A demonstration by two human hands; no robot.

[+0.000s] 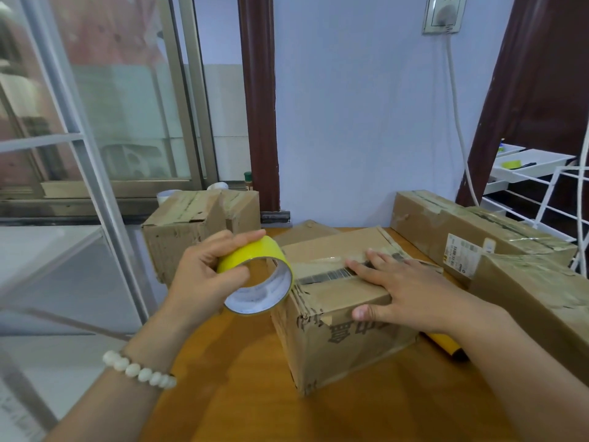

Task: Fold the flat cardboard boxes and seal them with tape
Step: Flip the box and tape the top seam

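Note:
A folded cardboard box [331, 330] stands on the wooden table [255, 393] in front of me, its top flaps closed. My right hand [401, 291] lies flat on the top, fingers straight across the flap seam, thumb at the near edge. My left hand [204, 275] grips a roll of yellow tape [258, 275] just left of the box's top edge, fingers over the roll and thumb at its rim. The roll's white core faces me.
Another worn box [191, 231] sits at the table's far left corner. Long taped boxes [478, 234] lie along the right side. A yellow and black tool [446, 344] peeks out under my right forearm. A white wire rack [541, 186] stands at the right, a glass door at the left.

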